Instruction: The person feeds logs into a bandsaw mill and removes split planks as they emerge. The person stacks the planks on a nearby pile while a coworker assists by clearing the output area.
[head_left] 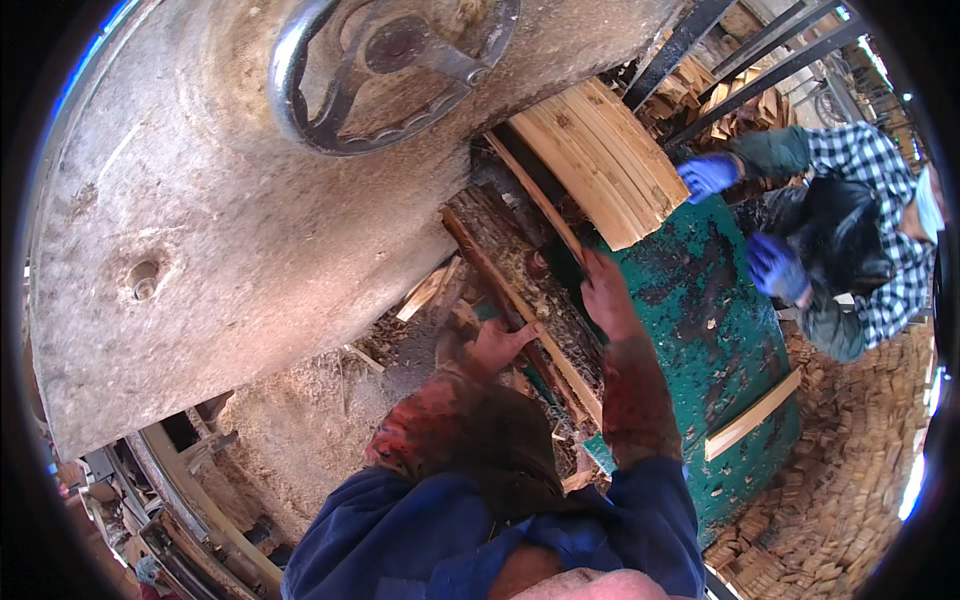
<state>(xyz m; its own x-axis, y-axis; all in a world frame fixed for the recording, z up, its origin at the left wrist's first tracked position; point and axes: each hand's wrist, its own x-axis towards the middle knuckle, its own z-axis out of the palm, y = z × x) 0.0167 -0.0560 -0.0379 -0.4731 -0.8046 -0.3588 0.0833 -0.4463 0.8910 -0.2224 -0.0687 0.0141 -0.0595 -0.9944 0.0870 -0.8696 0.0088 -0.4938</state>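
Note:
My left hand [497, 347] is closed at the near part of a long wooden strip [508, 288] with a dark bark edge, its thumb lying across the wood. Its other fingers are partly hidden. My right hand [608, 297] closes on the near end of a thin wooden slat [541, 200], which slants away to the upper left. Between the two pieces lies a rough, bark-covered surface scattered with chips. Beyond my right hand, a stack of pale sawn boards [600, 160] rests by the green table [690, 290].
A large dusty machine panel [210, 200] with a metal handwheel [395, 75] fills the left. At right, a person in a checked shirt has one gloved hand [710, 177] at the boards. A loose slat [752, 415] lies on the green table; piled wood pieces [850, 450] stand beyond. Sawdust [300, 420] lies below the panel.

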